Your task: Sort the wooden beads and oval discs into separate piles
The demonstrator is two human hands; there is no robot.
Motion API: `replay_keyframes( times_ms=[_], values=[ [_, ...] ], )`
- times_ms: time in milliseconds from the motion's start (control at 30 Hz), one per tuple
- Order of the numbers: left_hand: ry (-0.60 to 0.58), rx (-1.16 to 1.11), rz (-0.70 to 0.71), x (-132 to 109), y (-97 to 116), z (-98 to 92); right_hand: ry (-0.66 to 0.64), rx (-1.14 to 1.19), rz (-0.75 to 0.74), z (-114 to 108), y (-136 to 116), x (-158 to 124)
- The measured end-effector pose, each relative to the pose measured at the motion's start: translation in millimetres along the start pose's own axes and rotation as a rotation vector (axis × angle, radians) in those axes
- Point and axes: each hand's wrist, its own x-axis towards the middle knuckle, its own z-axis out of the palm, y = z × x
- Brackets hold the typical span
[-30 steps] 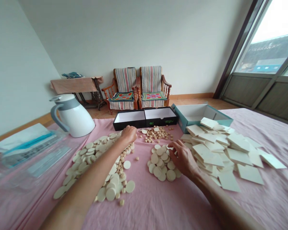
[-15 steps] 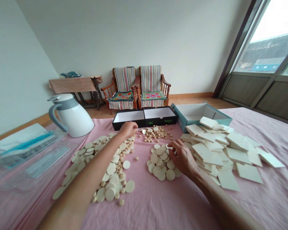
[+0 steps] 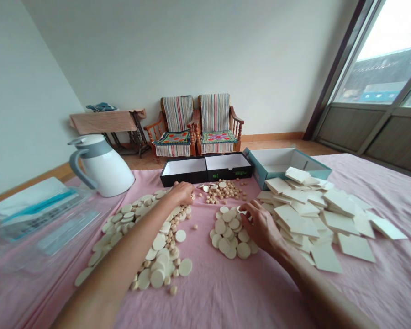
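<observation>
Head view, left hand: the left hand (image 3: 182, 193) is stretched out to the far end of the left pile of discs (image 3: 150, 242), just short of the black boxes (image 3: 205, 170). The fingers are bent down onto the pile. Whether anything is gripped under them cannot be told.
Head view, right hand: the right hand (image 3: 260, 225) lies at the right edge of the middle pile of discs (image 3: 228, 230), between that pile and the square tiles (image 3: 315, 205). A single disc (image 3: 241, 209) appears to be pinched between thumb and forefinger, and the other fingers are loosely curled.
Where the discs lie: both piles are spread on the pink cloth (image 3: 226, 292). The left pile is mixed, with large and small rounds. A scatter of small round pieces (image 3: 222, 191) lies beyond the middle pile, near the boxes.
Handling, as judged: the discs look thin, stiff and light, with smooth pale faces. Overlapping discs are likely to slide over one another when touched. A flat disc is hard to lift by its face, so the rim is the better hold. Tipping a disc up at an overlap should expose that rim.
Surroundings: a teal box (image 3: 281, 161) stands open behind the tiles. A white jug (image 3: 104, 169) and a clear plastic case (image 3: 37, 219) are at the left.
</observation>
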Motion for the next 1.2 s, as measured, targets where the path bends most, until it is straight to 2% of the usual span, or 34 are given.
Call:
replay_keyframes(
  times_ms=[133,367,533,800,1000,1200],
  values=[
    [0.000,-0.012,0.039,5.2,7.2,3.3,-0.016,-0.002,0.003,-1.0,-0.7,-0.5],
    [-0.012,-0.087,0.047,22.9,28.0,21.6,-0.020,-0.003,-0.004,1.5,0.6,-1.3],
    [0.055,-0.176,0.070,29.6,40.2,25.3,-0.030,-0.006,0.007,1.0,-0.6,-1.0],
    [0.281,-0.222,-0.031,34.9,24.8,19.0,-0.032,-0.013,0.023,0.7,-1.1,-1.2],
    [0.239,-0.226,0.033,43.3,24.0,27.0,-0.027,-0.015,0.028,1.0,-2.6,-0.6],
    [0.276,-0.268,0.116,52.9,33.8,30.4,-0.028,-0.025,0.017,0.0,-4.3,-0.7]
  ],
)
